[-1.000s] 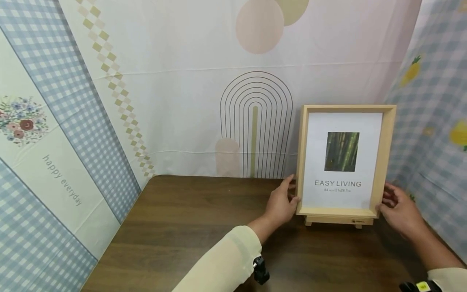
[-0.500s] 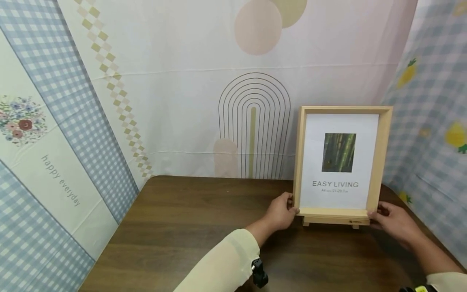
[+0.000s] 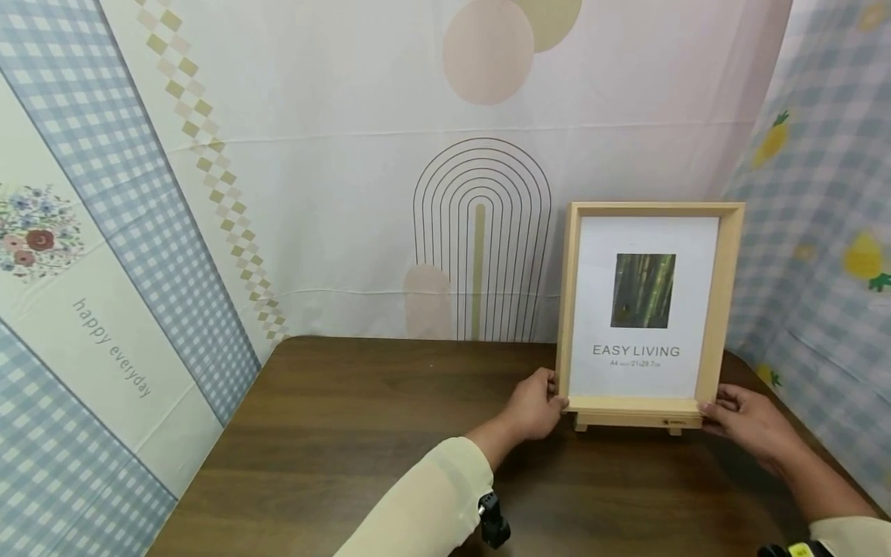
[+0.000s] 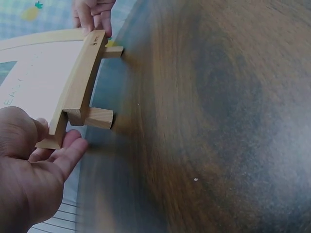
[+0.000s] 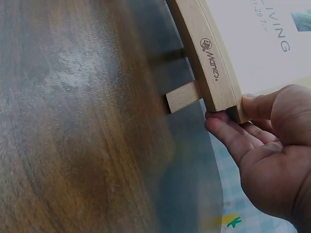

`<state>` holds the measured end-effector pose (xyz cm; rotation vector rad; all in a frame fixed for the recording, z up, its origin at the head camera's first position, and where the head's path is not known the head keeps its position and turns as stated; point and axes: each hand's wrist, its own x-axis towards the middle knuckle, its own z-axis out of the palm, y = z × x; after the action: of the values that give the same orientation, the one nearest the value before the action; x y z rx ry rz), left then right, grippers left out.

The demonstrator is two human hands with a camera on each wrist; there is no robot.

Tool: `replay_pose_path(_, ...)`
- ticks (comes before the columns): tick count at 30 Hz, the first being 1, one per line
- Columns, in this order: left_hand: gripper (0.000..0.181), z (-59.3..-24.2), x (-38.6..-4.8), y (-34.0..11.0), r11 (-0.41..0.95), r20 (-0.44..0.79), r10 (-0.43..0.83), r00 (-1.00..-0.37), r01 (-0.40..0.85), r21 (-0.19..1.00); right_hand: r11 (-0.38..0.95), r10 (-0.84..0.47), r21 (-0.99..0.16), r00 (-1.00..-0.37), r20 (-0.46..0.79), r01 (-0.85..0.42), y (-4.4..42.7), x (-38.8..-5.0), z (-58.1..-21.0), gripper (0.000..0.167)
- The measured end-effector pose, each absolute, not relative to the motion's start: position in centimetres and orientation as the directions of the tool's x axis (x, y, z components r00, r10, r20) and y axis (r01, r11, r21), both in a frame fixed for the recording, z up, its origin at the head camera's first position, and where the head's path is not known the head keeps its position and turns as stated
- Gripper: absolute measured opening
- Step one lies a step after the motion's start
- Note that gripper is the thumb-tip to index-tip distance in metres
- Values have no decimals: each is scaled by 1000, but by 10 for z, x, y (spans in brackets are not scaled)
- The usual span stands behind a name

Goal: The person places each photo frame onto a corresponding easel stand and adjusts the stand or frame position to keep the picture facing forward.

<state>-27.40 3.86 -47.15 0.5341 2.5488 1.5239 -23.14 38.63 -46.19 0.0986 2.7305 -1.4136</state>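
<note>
A light wooden picture frame (image 3: 720,309) stands upright, leaning slightly back, on a small wooden easel (image 3: 636,418) at the right of the table. Inside it is a white sheet with a bamboo picture and the words "EASY LIVING". My left hand (image 3: 534,404) holds the frame's lower left corner, its thumb on the front edge and its fingers behind, as the left wrist view shows. At the lower right corner, my right hand (image 3: 753,424) pinches the frame between thumb and fingers. The easel's two front feet show below its ledge; its back is hidden.
The dark brown wooden table (image 3: 348,433) reaches back to a pale patterned cloth (image 3: 334,216). Blue checked cloth (image 3: 828,232) hangs close by the right hand, beyond the table's right edge. Another checked cloth (image 3: 139,178) hangs at the left.
Both hands have slid down the frame's sides to its bottom corners within the last second. The frame and easel appear slightly further left, as does the whole scene. Little differs over the last half second.
</note>
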Motion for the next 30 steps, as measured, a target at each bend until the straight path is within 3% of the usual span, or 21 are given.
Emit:
replay_pose_path(10, 29, -471, -272, 34, 353, 40, 354, -935, 173, 919, 562, 12, -822, -995, -103, 92, 381, -233, -460, 67)
replay_pose_path(30, 32, -474, -274, 24, 317, 45, 370, -928, 172, 933, 506, -36, -857, -990, -134, 98, 374, -236, -462, 60)
